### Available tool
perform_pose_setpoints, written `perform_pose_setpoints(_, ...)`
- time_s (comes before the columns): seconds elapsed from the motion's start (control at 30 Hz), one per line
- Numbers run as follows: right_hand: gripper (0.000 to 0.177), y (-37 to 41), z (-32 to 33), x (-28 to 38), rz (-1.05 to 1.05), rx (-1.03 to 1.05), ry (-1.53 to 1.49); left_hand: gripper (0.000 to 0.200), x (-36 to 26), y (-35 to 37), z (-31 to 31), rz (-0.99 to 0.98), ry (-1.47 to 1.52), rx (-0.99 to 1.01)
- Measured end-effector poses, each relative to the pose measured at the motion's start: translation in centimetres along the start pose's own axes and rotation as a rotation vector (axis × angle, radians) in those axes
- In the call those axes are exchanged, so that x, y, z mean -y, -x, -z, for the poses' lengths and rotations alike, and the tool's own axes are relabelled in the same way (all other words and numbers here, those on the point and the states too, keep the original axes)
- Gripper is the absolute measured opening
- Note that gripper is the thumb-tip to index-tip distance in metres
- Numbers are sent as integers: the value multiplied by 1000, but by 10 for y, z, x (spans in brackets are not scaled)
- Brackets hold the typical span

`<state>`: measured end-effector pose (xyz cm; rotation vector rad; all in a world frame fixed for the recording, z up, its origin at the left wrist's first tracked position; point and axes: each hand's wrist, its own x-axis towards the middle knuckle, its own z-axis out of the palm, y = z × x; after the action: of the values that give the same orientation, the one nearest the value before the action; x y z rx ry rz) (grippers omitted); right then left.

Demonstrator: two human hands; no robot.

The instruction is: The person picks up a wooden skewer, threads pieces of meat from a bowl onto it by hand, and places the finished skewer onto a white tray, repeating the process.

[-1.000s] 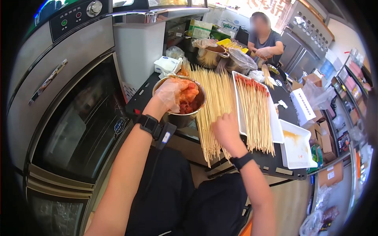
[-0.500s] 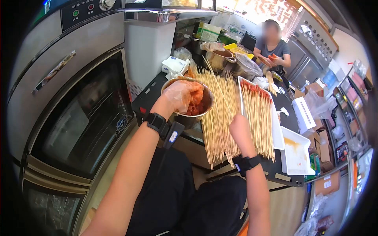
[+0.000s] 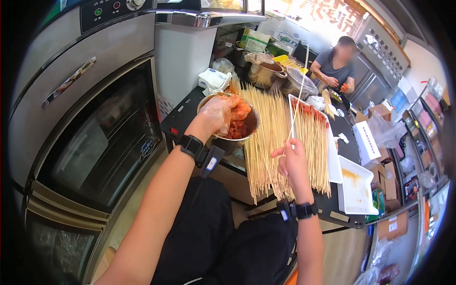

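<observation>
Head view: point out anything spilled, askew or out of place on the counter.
The bare bamboo skewers overhang the counter's front edge, ends fanned unevenly. The small white tray carries an orange sauce smear. The single skewer in the right hand looks fine.

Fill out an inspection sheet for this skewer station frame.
Surface: dark counter, crowded.
Job's things: metal bowl of red meat; pile of bare skewers; white tray of loaded skewers.
Clutter: sauce-smeared empty tray, tissue pack, white box.
Hands: gloved left hand in the bowl, closed on meat; bare right hand pinches one raised skewer.
Cables: nothing seen.
Surroundings: oven at left; co-worker at the far end.
</observation>
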<state>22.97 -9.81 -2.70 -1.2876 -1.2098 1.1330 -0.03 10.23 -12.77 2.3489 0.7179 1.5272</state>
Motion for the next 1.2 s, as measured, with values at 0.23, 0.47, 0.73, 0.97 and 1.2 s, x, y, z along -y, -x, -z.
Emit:
perform_pose_setpoints(0.23,11,74,-5,5,-364,502,-666,16,-119,-26,34,1023,1288,-353)
perform_pose_setpoints(0.47,14,108,-17,-11,-465,662,-512,18,-125,-29,39,1117,1169,-204)
perform_pose_setpoints(0.73,14,116,-14,-15,-489,684,-396,8,-111,-22,39,1000,1219,-193)
perform_pose_setpoints(0.97,18,77,-20,3,-284,507,-312,20,-114,-24,44,93,-110,400)
perform_pose_setpoints(1.2,21,19,-54,5,-40,221,-425,20,-108,-19,34,192,227,418)
